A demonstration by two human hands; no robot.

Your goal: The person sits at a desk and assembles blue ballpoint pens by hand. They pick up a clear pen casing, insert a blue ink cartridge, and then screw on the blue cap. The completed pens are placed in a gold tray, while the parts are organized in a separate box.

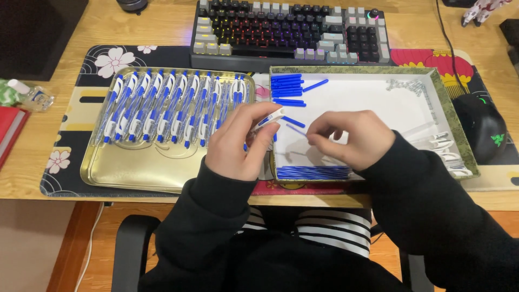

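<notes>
My left hand (238,143) grips a clear and white pen barrel (270,117), tilted up to the right, between the two trays. My right hand (351,138) pinches a thin blue refill (296,129) whose tip points toward the barrel's open end. Both hands hover over the left edge of a white parts tray (373,97). In that tray lie short blue caps (287,89) at the top left, a bundle of blue refills (313,172) along the near edge, small metal springs (406,85) and clear white parts (446,148).
A gold metal tray (135,167) at left holds a row of several assembled blue and white pens (173,105). Behind stand a backlit keyboard (286,30); a black mouse (481,127) sits right. A small bottle (32,96) and red book (10,130) lie far left.
</notes>
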